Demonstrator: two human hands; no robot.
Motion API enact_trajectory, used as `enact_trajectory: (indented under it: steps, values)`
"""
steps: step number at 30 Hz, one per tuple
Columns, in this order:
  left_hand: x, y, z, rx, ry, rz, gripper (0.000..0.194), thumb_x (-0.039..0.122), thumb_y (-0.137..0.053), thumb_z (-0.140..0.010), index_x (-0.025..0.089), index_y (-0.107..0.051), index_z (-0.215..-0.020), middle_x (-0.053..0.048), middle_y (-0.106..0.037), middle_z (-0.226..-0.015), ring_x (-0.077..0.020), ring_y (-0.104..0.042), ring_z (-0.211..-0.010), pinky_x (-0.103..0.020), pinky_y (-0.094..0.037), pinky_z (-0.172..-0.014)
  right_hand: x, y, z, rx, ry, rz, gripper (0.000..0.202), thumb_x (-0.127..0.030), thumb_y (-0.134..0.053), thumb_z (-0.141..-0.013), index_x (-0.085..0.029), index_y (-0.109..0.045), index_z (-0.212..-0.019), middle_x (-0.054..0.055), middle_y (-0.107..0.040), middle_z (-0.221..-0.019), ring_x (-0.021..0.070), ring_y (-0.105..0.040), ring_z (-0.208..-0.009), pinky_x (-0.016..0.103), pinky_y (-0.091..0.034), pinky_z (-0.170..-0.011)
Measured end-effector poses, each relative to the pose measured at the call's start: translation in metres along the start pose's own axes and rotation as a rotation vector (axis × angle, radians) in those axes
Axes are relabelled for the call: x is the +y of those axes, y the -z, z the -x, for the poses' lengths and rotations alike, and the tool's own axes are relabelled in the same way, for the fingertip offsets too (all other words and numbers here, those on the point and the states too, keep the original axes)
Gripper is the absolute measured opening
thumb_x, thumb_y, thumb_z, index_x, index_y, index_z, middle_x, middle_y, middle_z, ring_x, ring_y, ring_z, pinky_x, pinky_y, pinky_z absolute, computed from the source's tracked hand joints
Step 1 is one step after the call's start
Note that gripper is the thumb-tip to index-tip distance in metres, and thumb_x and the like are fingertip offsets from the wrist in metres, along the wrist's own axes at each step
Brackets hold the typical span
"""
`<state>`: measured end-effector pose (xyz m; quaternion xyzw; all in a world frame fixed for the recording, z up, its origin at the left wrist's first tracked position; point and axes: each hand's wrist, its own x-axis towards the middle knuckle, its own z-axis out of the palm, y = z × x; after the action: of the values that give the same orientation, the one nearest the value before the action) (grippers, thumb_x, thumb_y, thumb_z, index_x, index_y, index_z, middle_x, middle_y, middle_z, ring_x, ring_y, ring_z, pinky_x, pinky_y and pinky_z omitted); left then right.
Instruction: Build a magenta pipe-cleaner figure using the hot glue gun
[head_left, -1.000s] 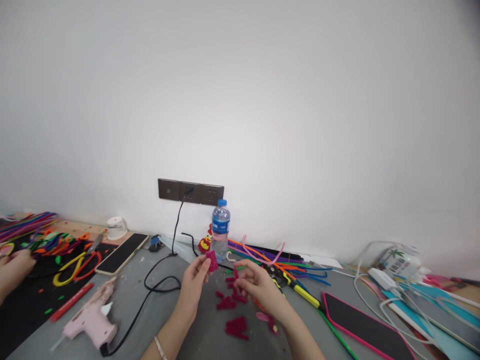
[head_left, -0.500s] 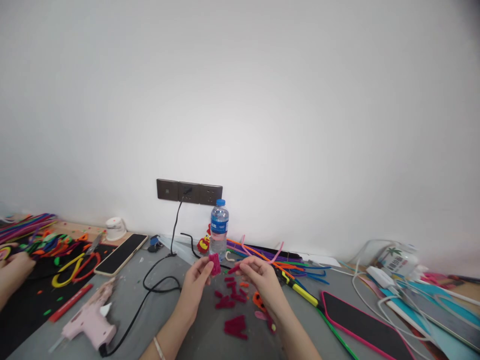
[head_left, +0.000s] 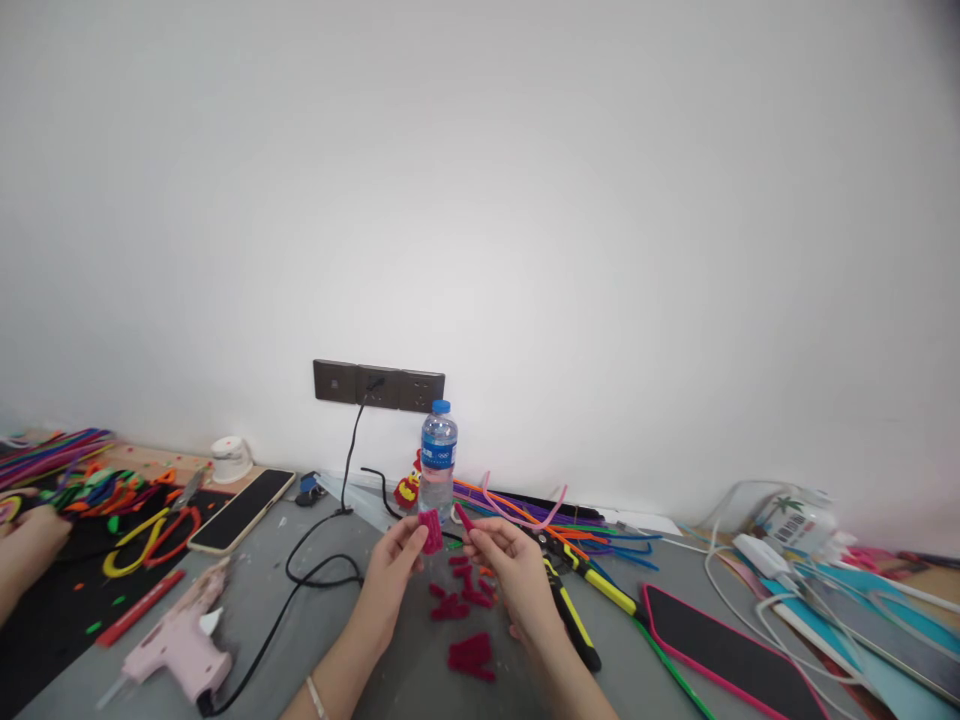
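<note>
Between the thumb and fingers of my left hand [head_left: 396, 565] is a small magenta pipe-cleaner panel [head_left: 432, 532], made of strips side by side. My right hand [head_left: 511, 570] pinches a short magenta pipe-cleaner piece [head_left: 464, 517], its tip pointing up and left. The two pieces are apart, with a narrow gap between them. Below, on the grey table, lie several loose magenta pieces [head_left: 448, 606] and a wider magenta panel [head_left: 471, 656]. Yellow-and-black pliers [head_left: 574, 620] are partly behind my right hand and forearm.
A water bottle [head_left: 439, 455] stands ahead by the wall. To the left are a pink glue gun [head_left: 180, 645] with its black cord, scissors [head_left: 154, 540], and a phone [head_left: 244, 510]. Another person's hand [head_left: 34, 550] is at far left. A pink-edged phone [head_left: 731, 650] lies right.
My right hand has shifted slightly left and down, and its magenta piece now tilts upward, nearer the panel. More of the pliers shows. My left hand has barely moved.
</note>
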<state>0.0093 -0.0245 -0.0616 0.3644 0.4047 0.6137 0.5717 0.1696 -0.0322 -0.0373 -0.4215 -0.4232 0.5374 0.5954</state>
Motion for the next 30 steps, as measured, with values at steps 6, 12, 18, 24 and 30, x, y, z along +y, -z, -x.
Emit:
enact_trajectory:
  steps: [6,12,18,24,30]
  values:
    - [0.001,-0.001,0.0,0.036,0.01,0.008,0.045,0.05,-0.082,-0.057,0.017,-0.074,-0.086,-0.002,-0.069,-0.072,-0.0122,-0.053,-0.058,-0.022,-0.039,-0.052,0.002,0.001,-0.001,0.023,0.005,0.007,0.038,-0.048,-0.083,-0.057,-0.02,-0.061,-0.07,-0.001,-0.064,-0.062,0.0182,-0.062,-0.059,0.026,-0.046,-0.052]
    - [0.009,-0.008,0.006,-0.046,0.069,0.126,0.044,0.048,-0.085,-0.055,0.017,-0.075,-0.084,-0.005,-0.073,-0.078,-0.015,-0.062,-0.067,-0.023,-0.046,-0.06,0.005,0.002,-0.002,0.046,-0.04,-0.045,0.038,-0.045,-0.085,-0.054,-0.018,-0.064,-0.07,-0.001,-0.065,-0.059,0.0177,-0.062,-0.057,0.026,-0.046,-0.053]
    - [0.015,-0.013,0.015,-0.249,0.172,0.198,0.039,0.044,-0.082,-0.065,0.017,-0.073,-0.091,-0.014,-0.075,-0.101,-0.0259,-0.069,-0.094,-0.035,-0.05,-0.083,0.005,0.0,-0.002,0.033,0.001,0.057,0.041,-0.054,-0.081,-0.056,-0.018,-0.066,-0.067,0.004,-0.069,-0.059,0.0219,-0.064,-0.057,0.03,-0.048,-0.054]
    - [0.016,-0.014,0.017,-0.283,0.162,0.196,0.035,0.043,-0.08,-0.068,0.018,-0.073,-0.092,-0.013,-0.074,-0.106,-0.0275,-0.067,-0.103,-0.037,-0.049,-0.091,0.004,0.005,-0.005,0.001,0.043,0.15,0.044,-0.059,-0.079,-0.058,-0.018,-0.064,-0.067,0.005,-0.07,-0.06,0.0202,-0.061,-0.051,0.027,-0.042,-0.046]
    - [0.018,-0.015,0.019,-0.295,0.146,0.168,0.035,0.045,-0.08,-0.068,0.019,-0.075,-0.091,-0.011,-0.075,-0.103,-0.0256,-0.067,-0.103,-0.037,-0.046,-0.096,0.008,0.01,-0.007,-0.066,0.011,0.196,0.045,-0.058,-0.078,-0.058,-0.016,-0.063,-0.063,0.003,-0.067,-0.056,0.0142,-0.053,-0.045,0.024,-0.035,-0.044]
